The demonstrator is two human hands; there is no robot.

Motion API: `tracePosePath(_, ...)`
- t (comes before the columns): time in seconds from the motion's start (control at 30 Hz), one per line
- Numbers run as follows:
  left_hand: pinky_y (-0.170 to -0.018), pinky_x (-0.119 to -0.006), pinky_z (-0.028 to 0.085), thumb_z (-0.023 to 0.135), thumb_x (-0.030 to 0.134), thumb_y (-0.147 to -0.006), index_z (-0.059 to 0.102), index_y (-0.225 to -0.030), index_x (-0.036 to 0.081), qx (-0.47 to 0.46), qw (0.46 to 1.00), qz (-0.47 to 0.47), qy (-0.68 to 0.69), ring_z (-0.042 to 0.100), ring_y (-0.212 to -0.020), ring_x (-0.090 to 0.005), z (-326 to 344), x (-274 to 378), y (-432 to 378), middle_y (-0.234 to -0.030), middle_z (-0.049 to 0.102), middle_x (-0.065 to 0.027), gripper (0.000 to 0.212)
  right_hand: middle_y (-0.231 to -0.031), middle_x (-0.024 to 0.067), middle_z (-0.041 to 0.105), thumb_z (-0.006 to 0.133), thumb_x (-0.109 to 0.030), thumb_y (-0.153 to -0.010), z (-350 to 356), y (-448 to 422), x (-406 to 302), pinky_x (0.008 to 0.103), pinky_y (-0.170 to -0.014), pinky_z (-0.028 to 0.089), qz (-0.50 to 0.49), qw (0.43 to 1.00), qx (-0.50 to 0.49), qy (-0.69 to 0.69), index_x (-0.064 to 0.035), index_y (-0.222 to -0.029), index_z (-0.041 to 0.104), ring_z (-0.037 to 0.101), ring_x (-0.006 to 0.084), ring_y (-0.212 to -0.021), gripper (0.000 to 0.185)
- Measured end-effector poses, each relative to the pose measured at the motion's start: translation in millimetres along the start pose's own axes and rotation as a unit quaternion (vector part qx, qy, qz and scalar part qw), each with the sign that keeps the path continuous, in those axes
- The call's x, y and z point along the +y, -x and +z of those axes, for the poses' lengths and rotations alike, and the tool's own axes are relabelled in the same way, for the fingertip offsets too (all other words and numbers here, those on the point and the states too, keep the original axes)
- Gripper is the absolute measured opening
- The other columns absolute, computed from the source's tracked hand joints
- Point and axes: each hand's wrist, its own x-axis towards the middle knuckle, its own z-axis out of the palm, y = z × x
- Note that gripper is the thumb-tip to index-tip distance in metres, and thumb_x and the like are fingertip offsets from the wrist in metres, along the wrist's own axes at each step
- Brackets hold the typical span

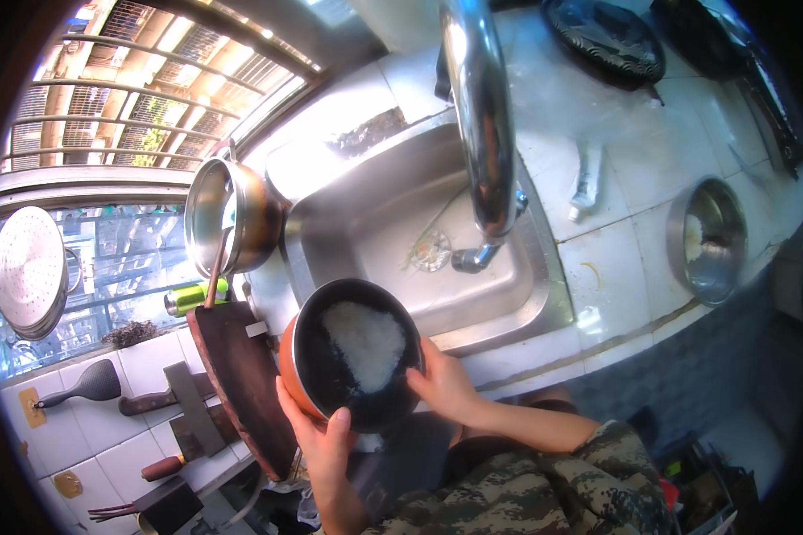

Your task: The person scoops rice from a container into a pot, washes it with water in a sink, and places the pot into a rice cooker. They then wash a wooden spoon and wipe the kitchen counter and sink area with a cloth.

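An orange pot with a dark inside (300, 374) is held in front of the sink's near edge, tilted so its inside faces me. White rice-like grains (368, 344) lie on its bottom. My left hand (321, 441) grips the lower left of the pot, thumb over the rim. My right hand (445, 384) holds its right side, thumb at the rim. Beyond the pot is a stainless steel sink (388, 241) with a strainer (431, 250) over the drain. A chrome faucet (485, 134) arches over the sink.
On the tiled counter at right stands a steel bowl (712, 234) with some white grains; a clear tube-like item (585, 180) lies nearer the faucet. At left are a steel pot (257, 217), a wooden cutting board (241, 381), a cleaver (197, 408), a rice paddle (97, 382) and a hanging colander (30, 267).
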Motion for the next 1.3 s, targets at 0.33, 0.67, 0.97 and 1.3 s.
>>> tracePosePath(0.33, -0.097, -0.047, 0.039, 0.049, 0.006, -0.057, 0.043, -0.122, -0.006, -0.129, 0.851, -0.282, 0.425, 0.049, -0.111, -0.0345, -31, -65, 31, -0.12, 0.051, -0.018, 0.066, -0.077, 0.0207, 0.06, 0.055, -0.022, -0.08, -61, 56, -77, 0.0458, -0.062, 0.046, -0.096, 0.974, 0.033, 0.205, 0.0039, -0.125, 0.038, 0.059, 0.0381, -0.07, 0.055)
tracePosePath(0.67, -0.096, -0.047, 0.041, 0.048, 0.005, -0.058, 0.046, -0.119, -0.006, -0.204, 0.853, -0.259, 0.404, 0.053, -0.107, -0.0343, 47, -43, 81, -0.117, 0.054, -0.0184, 0.062, -0.074, 0.0097, 0.058, 0.058, -0.013, -0.078, -304, 112, -15, 0.038, -0.059, 0.045, -0.125, 0.834, 0.426, 0.327, -0.0064, -0.09, 0.059, 0.057, 0.028, -0.065, 0.013)
tracePosePath(0.97, -0.095, -0.038, 0.041, 0.047, -0.001, -0.057, 0.041, -0.124, -0.004, -0.212, 0.887, -0.201, 0.357, 0.051, -0.109, -0.0286, 168, 12, 142, -0.119, 0.052, -0.0145, 0.068, -0.099, 0.0088, 0.054, 0.061, -0.005, -0.066, -496, 87, 13, 0.0428, -0.078, 0.04, -0.081, 0.738, 0.173, 0.648, -0.0084, -0.097, 0.058, 0.049, 0.0274, -0.1, 0.031)
tracePosePath(1.3, -0.096, -0.038, 0.04, 0.045, -0.003, -0.058, 0.042, -0.123, -0.005, -0.121, 0.9, -0.169, 0.383, 0.051, -0.108, -0.0294, 242, 11, 203, -0.118, 0.053, -0.0158, 0.065, -0.113, 0.0178, 0.05, 0.082, -0.03, -0.053, -506, 70, 14, 0.0492, -0.091, 0.038, -0.06, 0.783, 0.023, 0.619, -0.0102, -0.138, 0.019, 0.049, 0.035, -0.107, 0.108)
